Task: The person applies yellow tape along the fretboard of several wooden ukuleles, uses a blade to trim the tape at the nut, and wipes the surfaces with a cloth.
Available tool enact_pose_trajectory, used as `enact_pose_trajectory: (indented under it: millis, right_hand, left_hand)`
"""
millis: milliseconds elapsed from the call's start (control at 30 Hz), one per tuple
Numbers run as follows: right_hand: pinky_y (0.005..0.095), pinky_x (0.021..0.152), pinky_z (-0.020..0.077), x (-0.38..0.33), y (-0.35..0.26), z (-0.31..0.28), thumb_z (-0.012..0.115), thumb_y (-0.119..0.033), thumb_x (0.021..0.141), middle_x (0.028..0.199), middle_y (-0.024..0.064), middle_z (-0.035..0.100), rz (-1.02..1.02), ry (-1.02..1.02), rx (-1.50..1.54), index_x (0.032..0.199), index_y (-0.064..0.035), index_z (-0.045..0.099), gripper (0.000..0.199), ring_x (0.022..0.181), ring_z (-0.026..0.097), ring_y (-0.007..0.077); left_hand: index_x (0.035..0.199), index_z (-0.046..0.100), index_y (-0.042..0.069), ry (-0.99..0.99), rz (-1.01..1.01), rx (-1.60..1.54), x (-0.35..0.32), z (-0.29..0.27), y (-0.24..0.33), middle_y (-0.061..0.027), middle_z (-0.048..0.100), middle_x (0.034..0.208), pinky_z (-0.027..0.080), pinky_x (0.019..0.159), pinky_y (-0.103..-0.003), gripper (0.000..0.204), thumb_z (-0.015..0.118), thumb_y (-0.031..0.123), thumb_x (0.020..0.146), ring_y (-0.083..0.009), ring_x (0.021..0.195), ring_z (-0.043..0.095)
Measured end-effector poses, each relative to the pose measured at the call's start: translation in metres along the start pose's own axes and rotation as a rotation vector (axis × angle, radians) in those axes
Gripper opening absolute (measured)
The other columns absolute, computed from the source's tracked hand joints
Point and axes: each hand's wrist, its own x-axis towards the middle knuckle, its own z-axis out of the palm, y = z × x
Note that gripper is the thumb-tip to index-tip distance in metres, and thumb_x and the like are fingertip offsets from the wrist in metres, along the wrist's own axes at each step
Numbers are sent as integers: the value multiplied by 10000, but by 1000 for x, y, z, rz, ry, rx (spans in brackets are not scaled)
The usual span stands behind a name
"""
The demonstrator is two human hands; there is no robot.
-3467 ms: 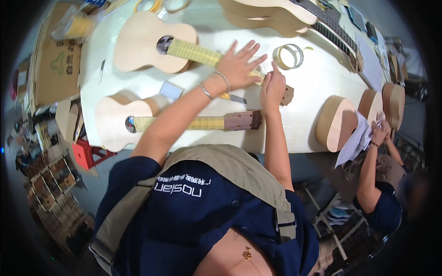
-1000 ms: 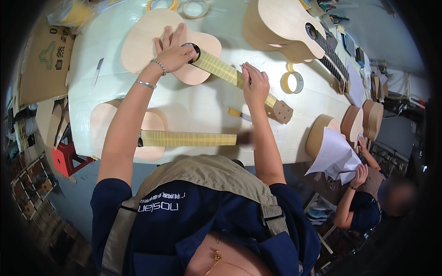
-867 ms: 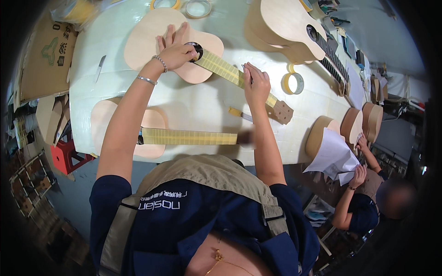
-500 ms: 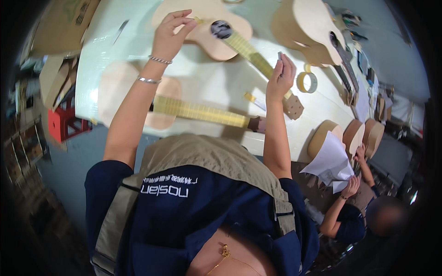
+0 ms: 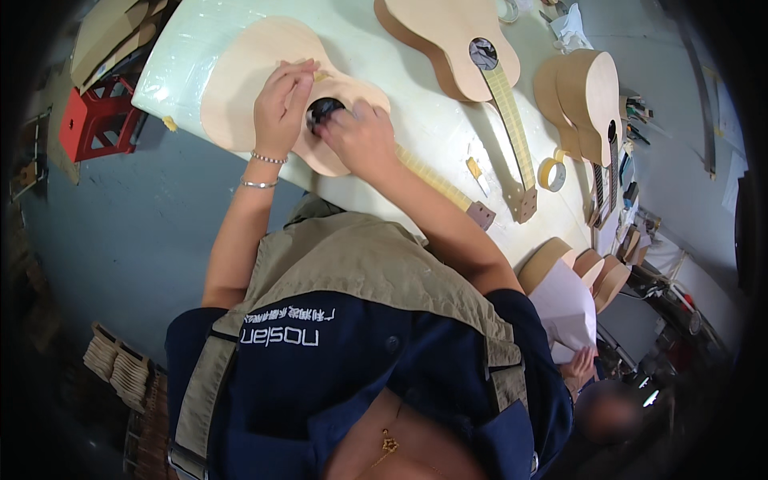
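A pale unfinished ukulele (image 5: 240,88) lies face up on the table before me, its fretboard covered in yellow tape (image 5: 432,176). My left hand (image 5: 280,104) is over its top beside the soundhole (image 5: 326,112), fingers closed, with a small bit of yellow tape (image 5: 322,76) at the fingertips. My right hand (image 5: 360,140) reaches across to the soundhole edge. Motion smears its fingers, so whether they hold anything cannot be made out. Farther off lies a second pale ukulele (image 5: 448,48), with taped fretboard and bare headstock.
A roll of yellow tape (image 5: 552,174) and a small yellow-and-white strip (image 5: 478,174) lie on the white table (image 5: 180,76). More instrument bodies (image 5: 596,96) stand at the right. A red stool (image 5: 96,120) is at left. Lower right, another person's hand (image 5: 580,364) holds white paper (image 5: 564,312).
My view has turned leftward. Both hands have gone from the farther ukulele area to the nearer one. My right hand has swung left to the soundhole; the small grey thing it held is no longer clear.
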Motion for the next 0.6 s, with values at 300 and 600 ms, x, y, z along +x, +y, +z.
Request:
enact_pose_trajectory:
  millis: [300,600]
  right_hand:
    - [310,566,435,5,11,0,727,-167,711,838,-66,671,-26,148,155,775,-147,705,71,646,476,182]
    - [429,968,362,-84,78,-43,627,-256,841,1296,74,540,411,44,-84,1167,-171,621,337,1116,509,316]
  left_hand:
    - [901,661,-25,-78,33,-7,1,-5,-2,-99,655,1016,325,1056,-413,251,476,141,937,-247,1007,607]
    - [786,694,96,-387,110,651,-16,4,18,-52,318,1463,80,1099,-556,138,610,197,829,-330,1362,198]
